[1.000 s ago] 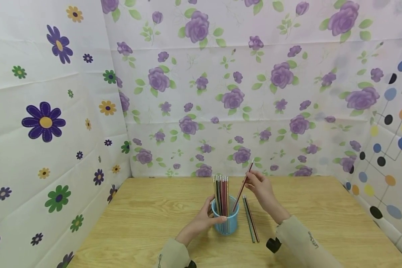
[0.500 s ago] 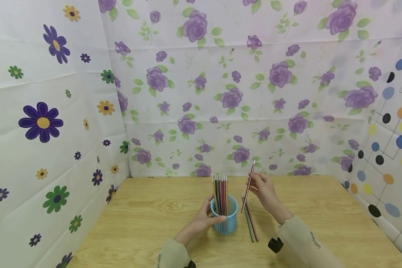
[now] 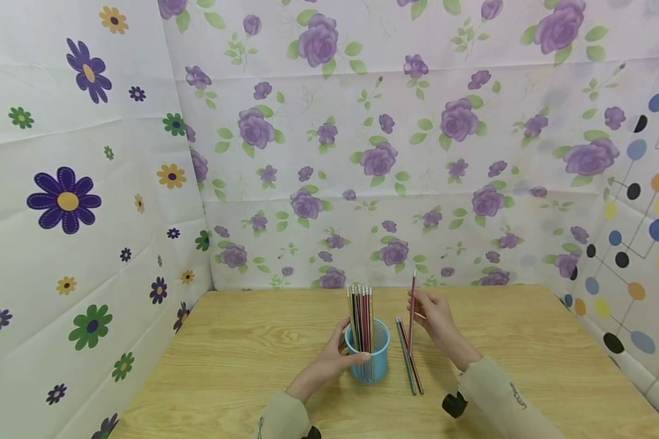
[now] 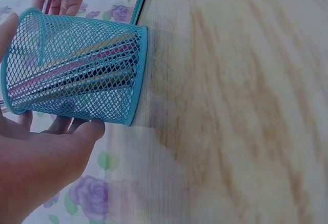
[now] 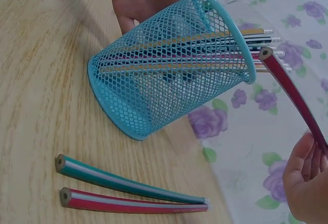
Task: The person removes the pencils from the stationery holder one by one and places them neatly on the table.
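Note:
My left hand [image 3: 329,364] grips a light blue mesh pencil cup [image 3: 381,368], thumb across its near side and fingers round the far side. Inside, several striped pencils [image 3: 361,317] lean together, white eraser ends up. To the cup's right, my right hand [image 3: 437,320] pinches a red striped pencil [image 3: 411,329], held nearly upright. Its unsharpened lower end stands clear of the table in the right wrist view. Below it lie a green pencil [image 5: 128,180] and another red pencil [image 5: 133,203], their eraser ends close together. The cup's base touches the table.
The light wooden table [image 3: 241,341] meets a rose-printed cloth [image 3: 285,152] at its far edge. Flower-printed cloth [image 3: 115,231] hangs at the left, dotted cloth [image 3: 637,244] at the right. Dark wrist devices show below both hands.
My right hand has drawn the red pencil out of the cup's mouth and moved right, then lowered it slightly over the two lying pencils. My left hand stays on the cup.

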A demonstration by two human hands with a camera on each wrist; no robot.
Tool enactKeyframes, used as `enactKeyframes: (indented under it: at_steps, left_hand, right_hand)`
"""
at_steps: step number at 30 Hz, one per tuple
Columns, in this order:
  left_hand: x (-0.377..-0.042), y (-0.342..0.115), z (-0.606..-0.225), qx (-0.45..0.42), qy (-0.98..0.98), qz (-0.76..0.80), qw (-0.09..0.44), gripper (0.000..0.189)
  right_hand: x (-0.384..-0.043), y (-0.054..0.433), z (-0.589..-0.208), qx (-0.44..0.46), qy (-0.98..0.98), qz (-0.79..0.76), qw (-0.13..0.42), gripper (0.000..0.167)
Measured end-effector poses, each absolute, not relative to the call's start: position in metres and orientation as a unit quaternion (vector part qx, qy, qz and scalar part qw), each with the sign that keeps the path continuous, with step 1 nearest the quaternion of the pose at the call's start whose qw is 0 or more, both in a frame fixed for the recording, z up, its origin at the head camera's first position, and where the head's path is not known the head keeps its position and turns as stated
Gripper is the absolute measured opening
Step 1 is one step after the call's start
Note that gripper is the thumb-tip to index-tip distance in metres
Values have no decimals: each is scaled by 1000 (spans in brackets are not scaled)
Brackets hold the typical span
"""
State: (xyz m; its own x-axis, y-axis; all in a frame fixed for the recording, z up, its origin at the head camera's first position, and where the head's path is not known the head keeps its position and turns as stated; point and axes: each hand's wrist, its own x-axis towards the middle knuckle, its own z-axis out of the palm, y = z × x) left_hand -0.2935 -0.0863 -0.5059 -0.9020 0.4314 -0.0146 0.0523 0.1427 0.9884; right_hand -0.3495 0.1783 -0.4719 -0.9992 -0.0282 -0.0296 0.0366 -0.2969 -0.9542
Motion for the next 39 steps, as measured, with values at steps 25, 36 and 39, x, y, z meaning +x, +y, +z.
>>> enactKeyframes:
  at_steps: [25, 36, 39]
  left_hand:
    - [-290, -87, -506, 167, 743, 630, 152, 88]
    - [-291, -87, -505, 171, 744, 629, 149, 89]
    - [-292, -88, -505, 172, 743, 630, 148, 89]
  right_hand:
    - [-347, 192, -501, 12, 686, -725, 63, 34]
    - [-346, 196, -519, 27, 778, -623, 73, 36]
    - [-347, 197, -523, 24, 802, -592, 78, 34]
